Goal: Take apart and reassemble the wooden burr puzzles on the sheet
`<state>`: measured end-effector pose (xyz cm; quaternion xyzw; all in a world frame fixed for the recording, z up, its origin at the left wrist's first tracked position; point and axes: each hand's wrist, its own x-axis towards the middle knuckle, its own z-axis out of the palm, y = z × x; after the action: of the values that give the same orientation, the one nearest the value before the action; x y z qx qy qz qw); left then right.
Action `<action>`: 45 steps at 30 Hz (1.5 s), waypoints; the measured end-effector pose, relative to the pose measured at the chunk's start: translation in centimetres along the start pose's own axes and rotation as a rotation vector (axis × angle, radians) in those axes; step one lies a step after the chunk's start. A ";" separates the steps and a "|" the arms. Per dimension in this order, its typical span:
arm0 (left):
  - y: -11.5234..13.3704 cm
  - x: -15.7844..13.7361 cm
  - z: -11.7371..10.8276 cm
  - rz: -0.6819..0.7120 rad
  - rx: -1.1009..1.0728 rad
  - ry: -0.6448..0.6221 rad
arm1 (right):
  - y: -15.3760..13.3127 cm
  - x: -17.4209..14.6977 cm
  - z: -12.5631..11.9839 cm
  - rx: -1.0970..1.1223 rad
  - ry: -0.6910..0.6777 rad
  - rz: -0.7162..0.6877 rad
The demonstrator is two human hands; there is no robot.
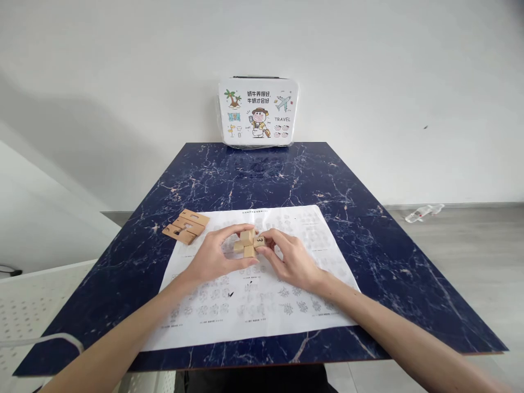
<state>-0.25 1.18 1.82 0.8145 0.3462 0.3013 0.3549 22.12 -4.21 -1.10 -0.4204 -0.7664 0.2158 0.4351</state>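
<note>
Over the middle of a printed paper sheet (278, 322), my two hands meet at a small cluster of interlocking wooden puzzle pieces (247, 238). My left hand (210, 254) grips the cluster from the left, thumb at its near side and fingers at its far side. On the right of the cluster, my right hand (292, 259) pinches the end of a wooden puzzle piece marked 3 (259, 241), which touches the other pieces. Several flat notched wooden pieces (194, 219), with numbers on their ends, lie side by side at the sheet's upper left corner.
A white case (257, 112) with cartoon pictures stands against the wall at the table's far edge. The blue marbled table (266, 174) carries the sheet. A white perforated surface (36, 305) with a cable is at left; a clear plastic item (423, 213) lies on the floor at right.
</note>
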 end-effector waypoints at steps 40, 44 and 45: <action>0.0 -0.2 0.9 -0.166 -0.236 -0.262 | 0.6 -0.4 -0.5 -0.101 -0.071 -0.132; 0.0 -0.3 0.9 -0.172 -0.178 -0.220 | 0.7 -0.3 -0.5 -0.145 0.003 -0.080; 0.0 -0.3 0.9 -0.171 -0.177 -0.211 | 0.8 -0.2 -0.5 -0.147 0.039 -0.050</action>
<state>0.24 0.60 1.24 0.7748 0.3469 0.2120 0.4841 22.99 -3.97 -1.48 -0.4360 -0.7818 0.1398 0.4232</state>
